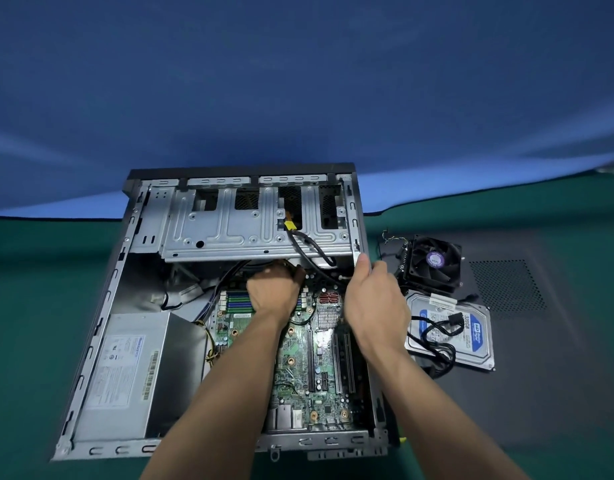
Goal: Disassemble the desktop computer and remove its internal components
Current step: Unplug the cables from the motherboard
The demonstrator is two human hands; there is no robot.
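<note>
Both hands are in the computer case now, which lies open on its side on the green table. Our left hand is deep at the far end of the green circuit board, fingers curled down under the edge of the metal drive cage; it seems to be gripping a cable or plug there, though what exactly we cannot tell, because the fingertips are hidden. Our right hand holds the near right corner of that cage, thumb and fingers wrapped round the rim of the case wall.

What matters for us is that the tangle of black cables sits straight ahead of the left hand, just beyond its knuckles, tucked below the cage. The cage's long side runs left to right across the case (so anything pulled free must come towards us, not upward). Left is the nearer hand; right looks like the bracing one.

Already out, on the dark panel to the right: a fan and a hard drive. The grey power supply sits near left, in the case.
</note>
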